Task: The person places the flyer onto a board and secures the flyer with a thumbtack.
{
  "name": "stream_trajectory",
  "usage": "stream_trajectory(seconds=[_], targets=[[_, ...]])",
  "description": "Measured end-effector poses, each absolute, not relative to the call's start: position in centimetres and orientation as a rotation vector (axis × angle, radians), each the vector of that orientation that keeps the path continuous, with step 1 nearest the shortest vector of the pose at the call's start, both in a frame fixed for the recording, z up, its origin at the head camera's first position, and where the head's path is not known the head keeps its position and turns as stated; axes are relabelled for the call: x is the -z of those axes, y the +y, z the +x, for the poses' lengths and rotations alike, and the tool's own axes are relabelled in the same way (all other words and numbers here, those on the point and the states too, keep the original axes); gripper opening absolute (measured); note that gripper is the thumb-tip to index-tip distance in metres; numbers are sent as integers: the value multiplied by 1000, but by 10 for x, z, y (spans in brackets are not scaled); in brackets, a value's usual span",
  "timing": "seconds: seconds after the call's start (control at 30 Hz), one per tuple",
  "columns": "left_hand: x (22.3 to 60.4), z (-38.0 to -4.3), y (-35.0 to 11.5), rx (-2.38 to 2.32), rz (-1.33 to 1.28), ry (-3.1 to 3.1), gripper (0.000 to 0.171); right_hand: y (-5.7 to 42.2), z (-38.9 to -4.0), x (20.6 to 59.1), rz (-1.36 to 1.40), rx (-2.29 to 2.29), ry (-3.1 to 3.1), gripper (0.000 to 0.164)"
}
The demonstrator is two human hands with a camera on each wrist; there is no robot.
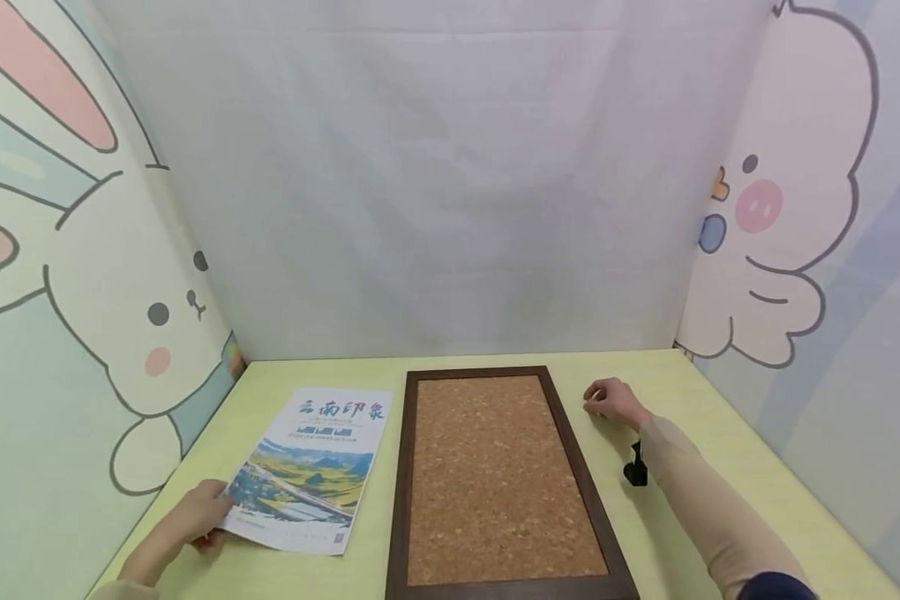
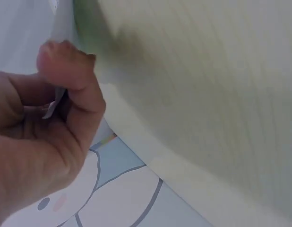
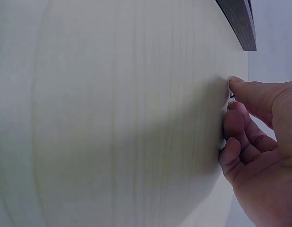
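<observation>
A printed poster with Chinese lettering and a landscape picture lies on the table, its lower left corner lifted. My left hand pinches that corner between thumb and curled fingers; the left wrist view shows the paper edge inside the left hand. To the right of a dark-framed cork board, my right hand is low at the tabletop with bent fingers. Between thumb and fingertip of the right hand sits a tiny pale and dark object, too small to identify.
A small black object stands on the yellow table beside the right forearm, partly hidden by the sleeve. A pale curtain closes the back. Side walls carry a rabbit drawing and a white cartoon figure.
</observation>
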State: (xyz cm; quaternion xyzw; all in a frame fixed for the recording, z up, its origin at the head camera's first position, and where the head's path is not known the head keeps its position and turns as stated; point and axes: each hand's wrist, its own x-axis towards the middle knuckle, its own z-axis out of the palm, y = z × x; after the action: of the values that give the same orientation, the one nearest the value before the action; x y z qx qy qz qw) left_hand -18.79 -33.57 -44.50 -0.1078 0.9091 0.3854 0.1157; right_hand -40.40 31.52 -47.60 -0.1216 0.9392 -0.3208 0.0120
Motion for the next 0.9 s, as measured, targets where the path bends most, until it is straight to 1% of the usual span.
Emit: stream_trajectory(seconds=[0.07, 0.17, 0.47, 0.63, 0.9], targets=[[444, -188, -337, -1163, -312, 2683, 23, 316, -404, 475, -379, 1008, 2928, 17], [444, -188, -339, -1242, -309, 2697, 27, 316, -403, 473, -385, 1021, 2923, 16], [437, -194, -331, -1467, -370, 2664, 32, 314, -401, 472, -410, 1017, 2906, 15], [431, -198, -313, -1542, -375, 2643, 32, 314, -402, 471, -407, 1018, 2907, 14], [424, -204, -271, -1632, -344, 2609, 34, 314, -402, 470, -376, 1007, 2898, 14]])
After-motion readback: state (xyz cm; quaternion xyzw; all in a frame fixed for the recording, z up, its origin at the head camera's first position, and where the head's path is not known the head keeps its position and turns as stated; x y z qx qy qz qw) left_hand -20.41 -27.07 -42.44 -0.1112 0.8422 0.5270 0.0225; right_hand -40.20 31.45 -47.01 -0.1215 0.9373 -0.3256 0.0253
